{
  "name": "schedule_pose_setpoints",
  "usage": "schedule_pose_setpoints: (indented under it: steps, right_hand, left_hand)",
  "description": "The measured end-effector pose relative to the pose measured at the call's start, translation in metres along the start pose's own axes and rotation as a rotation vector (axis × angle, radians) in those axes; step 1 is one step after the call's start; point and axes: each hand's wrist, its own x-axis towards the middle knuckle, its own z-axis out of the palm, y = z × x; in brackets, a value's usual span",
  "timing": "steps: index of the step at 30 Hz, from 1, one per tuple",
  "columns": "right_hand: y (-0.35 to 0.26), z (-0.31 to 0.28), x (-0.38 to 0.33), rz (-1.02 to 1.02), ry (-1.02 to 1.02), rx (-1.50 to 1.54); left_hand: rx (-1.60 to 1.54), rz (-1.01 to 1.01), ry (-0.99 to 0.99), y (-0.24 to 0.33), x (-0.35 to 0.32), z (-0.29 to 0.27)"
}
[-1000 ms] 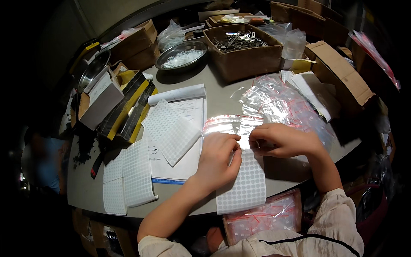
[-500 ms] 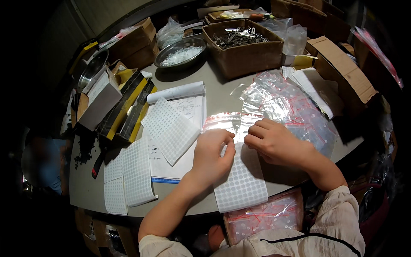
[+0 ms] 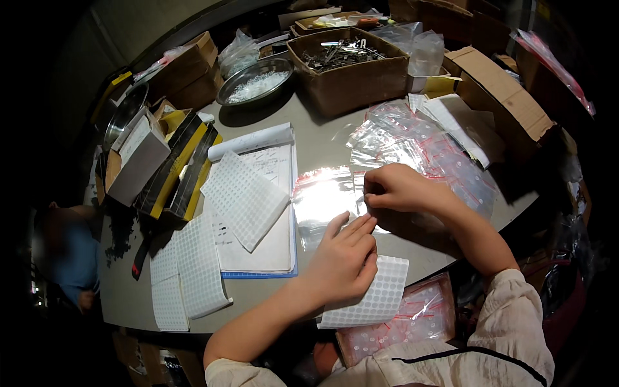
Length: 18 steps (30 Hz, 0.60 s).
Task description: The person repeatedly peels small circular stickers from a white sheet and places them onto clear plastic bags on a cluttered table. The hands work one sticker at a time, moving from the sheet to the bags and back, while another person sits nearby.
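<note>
My left hand [image 3: 348, 258] lies palm down at the near edge of a shiny clear zip bag [image 3: 322, 193]. Its fingers stretch toward my right hand, while the bent thumb keeps a white sheet of round grey stickers [image 3: 364, 300] under the palm. That sheet slants over the table's front edge, its upper part hidden by the hand. My right hand [image 3: 396, 187] is closed in a pinch at the bag's right side, and what sits between its fingertips is too small to make out. More red-edged zip bags [image 3: 412, 138] fan out beyond it.
Sticker sheets [image 3: 245, 200] lie over a notebook [image 3: 274, 161] on the left. Behind stand a metal bowl [image 3: 255, 84] of white bits and a carton [image 3: 348, 84] of dark metal parts. A box of zip bags [image 3: 400, 316] sits below the table edge. Black-yellow boxes [image 3: 174, 164] stand left.
My left hand has moved down toward me with the sticker sheet, which has turned aslant, and its fingers have straightened. My right hand stays pinched near the bag. The view has shifted slightly.
</note>
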Motion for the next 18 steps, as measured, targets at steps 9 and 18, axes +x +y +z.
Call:
schedule_pose_setpoints:
  steps: [9, 18]
  right_hand:
    - [0.01, -0.019, -0.009, 0.247, 0.255, -0.216]
    - [0.012, -0.027, -0.003, 0.157, 0.027, 0.109]
  left_hand:
    - [0.029, -0.019, -0.013, 0.001, -0.003, 0.002]
    - [0.053, -0.01, 0.01, 0.003, -0.002, 0.001]
